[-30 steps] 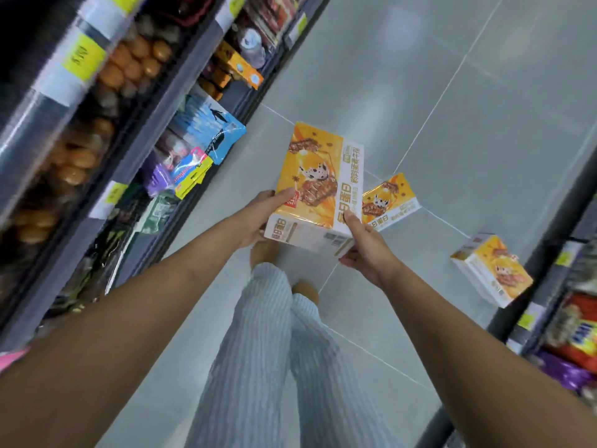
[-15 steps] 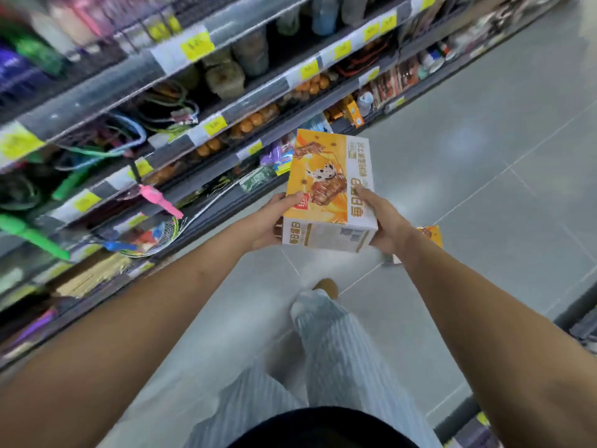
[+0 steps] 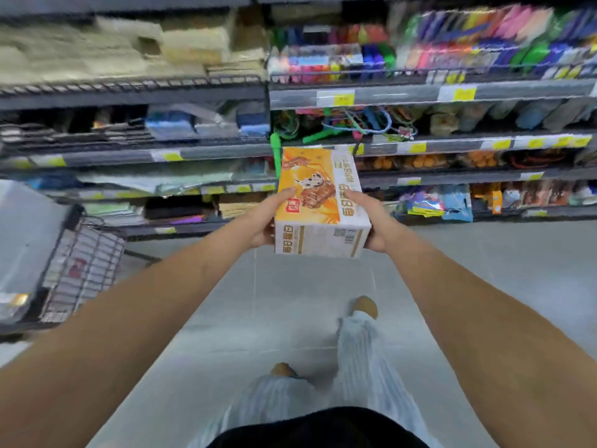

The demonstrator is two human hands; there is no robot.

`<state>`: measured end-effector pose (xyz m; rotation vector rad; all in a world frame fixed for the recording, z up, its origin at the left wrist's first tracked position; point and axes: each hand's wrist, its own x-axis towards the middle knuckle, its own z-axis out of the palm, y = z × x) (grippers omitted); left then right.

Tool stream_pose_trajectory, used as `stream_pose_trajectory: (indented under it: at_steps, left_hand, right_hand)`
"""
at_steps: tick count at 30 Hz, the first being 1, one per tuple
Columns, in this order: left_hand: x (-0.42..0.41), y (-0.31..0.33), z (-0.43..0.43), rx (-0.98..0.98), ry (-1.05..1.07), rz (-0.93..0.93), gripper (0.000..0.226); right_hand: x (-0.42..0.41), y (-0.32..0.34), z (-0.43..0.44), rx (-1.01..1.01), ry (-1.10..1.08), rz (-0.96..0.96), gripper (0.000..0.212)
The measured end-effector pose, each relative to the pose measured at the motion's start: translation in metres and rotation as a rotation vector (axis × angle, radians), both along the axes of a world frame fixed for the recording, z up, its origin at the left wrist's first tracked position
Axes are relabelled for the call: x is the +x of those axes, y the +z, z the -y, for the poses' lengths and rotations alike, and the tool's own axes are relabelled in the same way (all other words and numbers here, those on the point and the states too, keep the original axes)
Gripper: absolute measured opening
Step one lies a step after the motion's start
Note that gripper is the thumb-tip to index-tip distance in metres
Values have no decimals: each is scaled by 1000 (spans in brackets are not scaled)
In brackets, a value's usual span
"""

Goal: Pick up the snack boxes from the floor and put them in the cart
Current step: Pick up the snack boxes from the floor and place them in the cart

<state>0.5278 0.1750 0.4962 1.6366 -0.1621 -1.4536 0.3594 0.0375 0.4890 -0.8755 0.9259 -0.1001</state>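
Turned toward shelves (image 3: 420, 147) — snack box (image 3: 319, 202) carried along, cart (image 3: 84, 270) now in view.

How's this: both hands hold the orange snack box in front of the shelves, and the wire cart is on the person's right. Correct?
Not quite: the head view shows the wire cart on the person's left, not right. Otherwise yes: the left hand and right hand hold the orange snack box in front of the shelves.

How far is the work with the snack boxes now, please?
Done: one snack box is off the floor. In hand: the left hand and right hand grip it at its sides. Left: putting it in the cart, at the far left. What the cart already holds is too blurred to tell.
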Motion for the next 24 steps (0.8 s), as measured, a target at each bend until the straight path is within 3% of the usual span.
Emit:
stream_pose_trajectory:
  at_steps: [9,13,17,24]
  left_hand:
    - [91,44,-184,-223,502,118,20]
    - [137,45,-254,-196,694,126,32]
    - [188,53,-331,-144,820,160,21]
    - [263,61,-453,-55,1018,174,36]
  right_hand:
    - [173,41,-139,-96,346,15,16]
    - [245,46,-201,-75,440,47,16]
    - [319,47,-276,-43,537,104,16]
    - [443,41,-396,-21,668,127,16]
